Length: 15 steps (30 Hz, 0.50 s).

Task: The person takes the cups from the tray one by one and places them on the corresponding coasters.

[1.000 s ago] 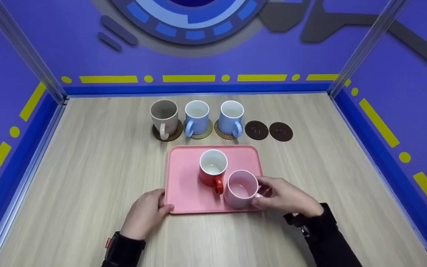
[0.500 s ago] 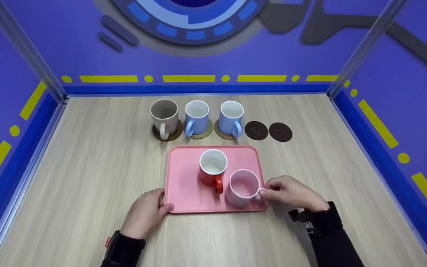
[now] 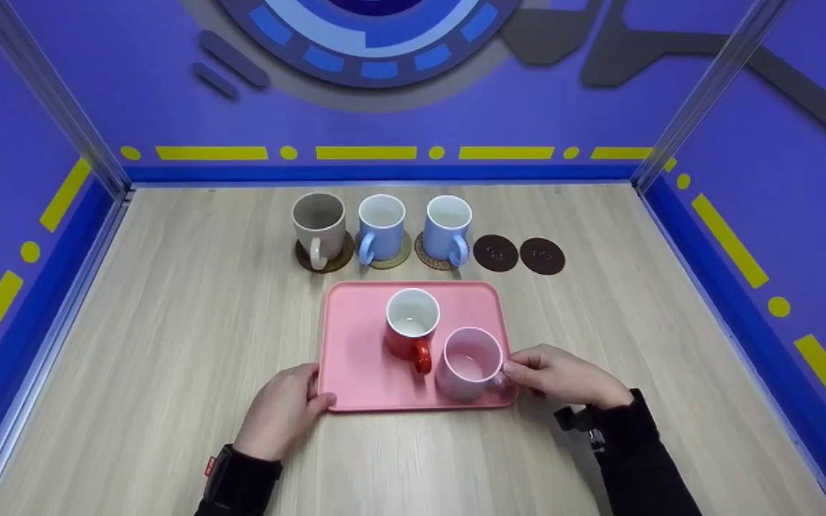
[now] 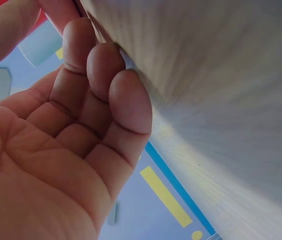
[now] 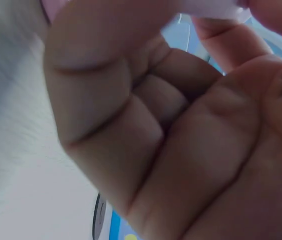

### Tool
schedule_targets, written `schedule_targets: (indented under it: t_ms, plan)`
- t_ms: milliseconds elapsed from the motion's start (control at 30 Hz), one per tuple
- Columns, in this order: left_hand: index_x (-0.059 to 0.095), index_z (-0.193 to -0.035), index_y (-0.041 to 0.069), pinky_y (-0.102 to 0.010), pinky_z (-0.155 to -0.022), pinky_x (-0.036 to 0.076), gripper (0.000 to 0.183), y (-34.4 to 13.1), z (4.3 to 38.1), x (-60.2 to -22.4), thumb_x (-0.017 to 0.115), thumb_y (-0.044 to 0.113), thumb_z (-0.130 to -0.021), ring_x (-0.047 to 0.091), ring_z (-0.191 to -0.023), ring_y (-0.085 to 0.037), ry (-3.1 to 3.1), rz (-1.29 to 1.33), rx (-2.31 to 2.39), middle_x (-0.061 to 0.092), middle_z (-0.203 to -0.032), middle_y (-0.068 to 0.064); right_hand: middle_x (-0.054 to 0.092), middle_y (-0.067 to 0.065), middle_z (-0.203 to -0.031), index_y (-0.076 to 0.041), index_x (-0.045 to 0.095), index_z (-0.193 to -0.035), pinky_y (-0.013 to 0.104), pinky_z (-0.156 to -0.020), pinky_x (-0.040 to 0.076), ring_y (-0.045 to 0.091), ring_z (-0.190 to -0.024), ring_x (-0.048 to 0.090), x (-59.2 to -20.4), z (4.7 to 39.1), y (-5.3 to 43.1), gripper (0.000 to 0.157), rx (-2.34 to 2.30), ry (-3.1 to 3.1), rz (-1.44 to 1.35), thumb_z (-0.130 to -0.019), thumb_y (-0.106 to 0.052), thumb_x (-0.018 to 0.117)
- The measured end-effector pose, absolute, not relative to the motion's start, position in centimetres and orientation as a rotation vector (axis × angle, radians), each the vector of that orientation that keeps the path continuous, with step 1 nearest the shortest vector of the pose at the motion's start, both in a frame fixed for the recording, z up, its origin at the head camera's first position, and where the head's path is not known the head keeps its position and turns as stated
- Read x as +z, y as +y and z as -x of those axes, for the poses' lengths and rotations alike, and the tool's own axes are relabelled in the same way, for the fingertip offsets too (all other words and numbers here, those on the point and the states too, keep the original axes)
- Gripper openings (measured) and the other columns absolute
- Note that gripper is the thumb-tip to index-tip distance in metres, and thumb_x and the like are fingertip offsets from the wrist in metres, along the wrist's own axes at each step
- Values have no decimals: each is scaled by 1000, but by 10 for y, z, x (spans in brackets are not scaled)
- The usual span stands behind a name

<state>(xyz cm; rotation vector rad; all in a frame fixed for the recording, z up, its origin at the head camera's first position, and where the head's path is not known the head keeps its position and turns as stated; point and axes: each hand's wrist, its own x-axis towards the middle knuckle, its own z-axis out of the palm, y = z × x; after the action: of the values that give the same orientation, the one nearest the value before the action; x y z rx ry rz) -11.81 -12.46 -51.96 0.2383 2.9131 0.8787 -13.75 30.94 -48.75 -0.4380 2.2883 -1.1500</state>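
Note:
In the head view my left hand [image 3: 280, 412] grips the near left corner of a pink tray [image 3: 352, 344]. Its thumb lies over the rim, and the left wrist view shows the other fingers [image 4: 128, 102] curled at the tray's edge. My right hand [image 3: 567, 376] pinches the handle of a pale pink mug [image 3: 459, 387], which stands upright at the tray's near right. In the right wrist view the curled fingers [image 5: 96, 100] hide most of the handle. Beside that mug, a red mug [image 3: 400, 347] with a white inside stands near the tray's middle, handle toward me.
Behind the tray, a grey-beige mug [image 3: 320, 240] and two light blue mugs, one left [image 3: 384, 240] and one right [image 3: 445, 236], stand on round coasters. Two dark brown coasters, one left [image 3: 496, 253] and one right [image 3: 543, 256], lie farther right. Blue-purple walls enclose the wooden table [image 3: 169, 344].
The pink mug has shifted slightly to the right. My right hand has drawn back right from the mug's side, with fingertips now on its handle. My left hand has stayed put.

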Motion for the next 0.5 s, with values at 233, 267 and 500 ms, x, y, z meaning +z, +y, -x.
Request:
schedule_targets:
  t_ms: [233,267,500]
  plan:
    - [72,-125,0,-53,-91,58,45,-123,119,-521,87,21,-89,73,-101,-30,2912,-227,873,76,-101,-11,71,10,-94,-8,78,-106,22,-67,49,8,-74,57,-488,136,308,41,-1147,2276,423,-114,-37,50]
    - [73,-124,0,-53,-90,58,44,-123,119,-521,88,21,-88,72,-100,-29,2912,-227,872,75,-99,-10,72,10,-95,-8,78,-105,21,-68,49,8,-75,57,-488,136,308,42,-1145,2276,423,-114,-37,50]
    - [73,-124,1,-53,-90,58,43,-123,118,-520,87,21,-89,72,-99,-28,2901,-228,869,75,-97,-9,74,15,-102,-4,77,-108,22,-73,52,9,-80,61,-488,135,309,42,-1166,2249,438,-115,-35,50]
